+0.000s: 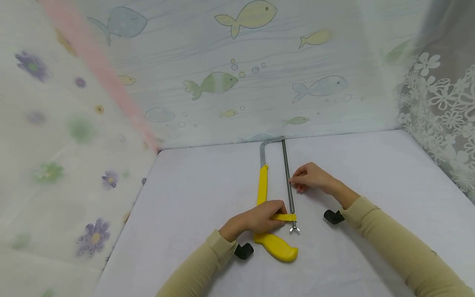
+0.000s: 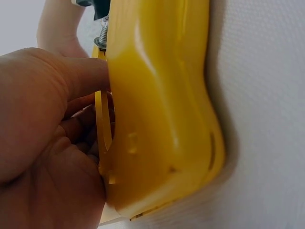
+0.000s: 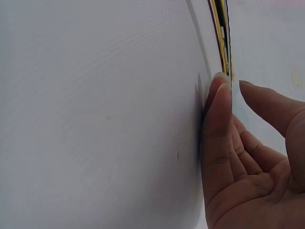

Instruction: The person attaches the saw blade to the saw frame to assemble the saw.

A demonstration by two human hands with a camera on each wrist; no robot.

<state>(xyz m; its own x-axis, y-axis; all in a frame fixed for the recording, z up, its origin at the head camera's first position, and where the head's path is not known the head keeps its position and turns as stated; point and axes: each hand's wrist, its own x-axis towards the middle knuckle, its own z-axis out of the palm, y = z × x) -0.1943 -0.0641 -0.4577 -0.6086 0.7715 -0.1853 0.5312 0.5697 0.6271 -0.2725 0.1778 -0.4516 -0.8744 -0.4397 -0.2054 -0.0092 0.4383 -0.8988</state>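
A hacksaw [image 1: 262,185] with a yellow handle and grey metal bow lies flat on the white table, its bow end toward the back. My left hand [image 1: 262,216] grips the yellow part of the frame just ahead of the handle. In the left wrist view the thumb hooks over the yellow handle [image 2: 162,109], and the other fingers are partly hidden behind it. At the saw's right side, my right hand [image 1: 311,178] reaches the blade [image 1: 287,173] with its fingertips. The right wrist view shows the thumb apart from the fairly straight fingers [image 3: 218,114]. A wing nut [image 1: 295,228] sits at the blade's near end.
White cloth covers the table [image 1: 185,185]. A fish-print curtain [image 1: 222,53] hangs along the back edge, a flowered one [image 1: 55,165] at the left and lace [image 1: 445,95] at the right. Black wrist devices [image 1: 243,251] show under both sleeves.
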